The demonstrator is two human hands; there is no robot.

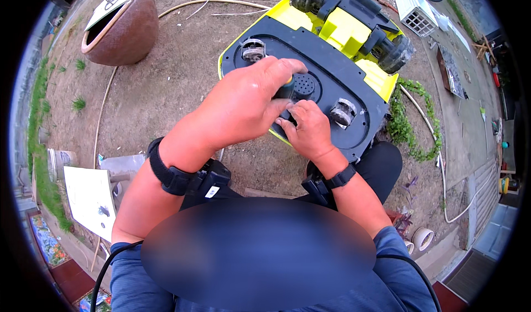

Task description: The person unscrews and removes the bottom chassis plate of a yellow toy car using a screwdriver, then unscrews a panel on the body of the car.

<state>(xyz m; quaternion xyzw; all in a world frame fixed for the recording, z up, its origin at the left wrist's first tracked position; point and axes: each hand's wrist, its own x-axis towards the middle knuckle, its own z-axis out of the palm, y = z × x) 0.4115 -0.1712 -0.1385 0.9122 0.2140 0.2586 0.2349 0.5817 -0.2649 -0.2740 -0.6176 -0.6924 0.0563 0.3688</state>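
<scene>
A yellow ride-on toy car lies upside down before me, its black underside panel facing up. My left hand is closed around a screwdriver with a dark and yellow handle; its tip is hidden. Close beside it, my right hand pinches at the panel's near edge, its fingertips meeting under the handle. What they hold is too hidden to name. One small caster wheel sits beyond my left hand, another caster wheel right of my right hand. A round perforated speaker grille lies between them.
Two big black wheels, one a rear wheel, stick up at the car's far end. A large brown pot stands far left. A hose crosses the dirt ground. Green vines grow at right, and a white board leans at left.
</scene>
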